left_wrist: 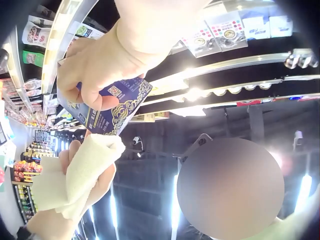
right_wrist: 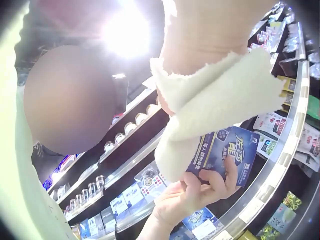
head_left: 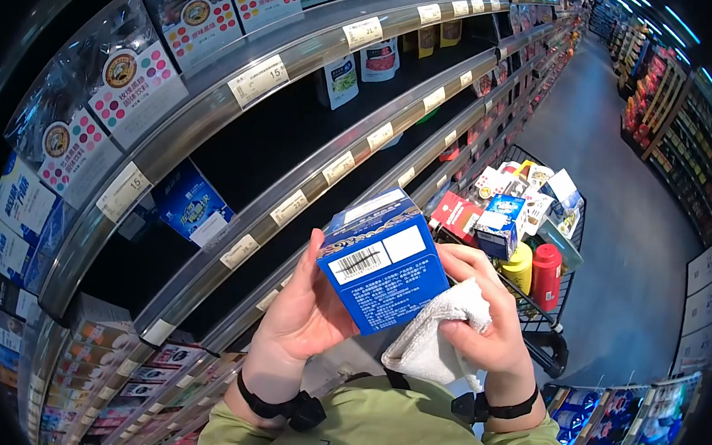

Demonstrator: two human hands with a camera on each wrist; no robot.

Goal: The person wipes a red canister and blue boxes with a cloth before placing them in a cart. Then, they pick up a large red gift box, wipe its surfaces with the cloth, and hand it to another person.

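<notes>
**Blue box in both hands, cloth tucked in at the corner**

Watching this from my end of the link, so here's what I've got, nearest first. The blue cardboard box with gold scrollwork (head_left: 393, 288) is up in front of the chest, tilted, between the two hands. The bare left hand (head_left: 302, 319) grips one side with its fingers curled round, which I reckon carries most of the weight. The bare right hand (head_left: 491, 317) clamps a folded white textured cloth (head_left: 426, 337) under its thumb while its fingers touch the box's other side. My guess is that's so one hand can manage both. The barcode panel points up at the head camera, probably just because this hold leaves that face uncovered.

Next out, the long grey shelving (head_left: 191, 134) has price labels along its front edges, presumably to sit by their goods. A similar blue carton (head_left: 193, 201) sits back on one level.

Further off, the black wire shopping cart (head_left: 557, 353) is parked alongside, I'd say to be within reach. It's heaped with packets, plus a red plastic bottle (head_left: 546, 275) and a yellow plastic bottle (head_left: 518, 267) standing side by side. Beyond that, grey aisle floor (head_left: 619, 285).
</notes>
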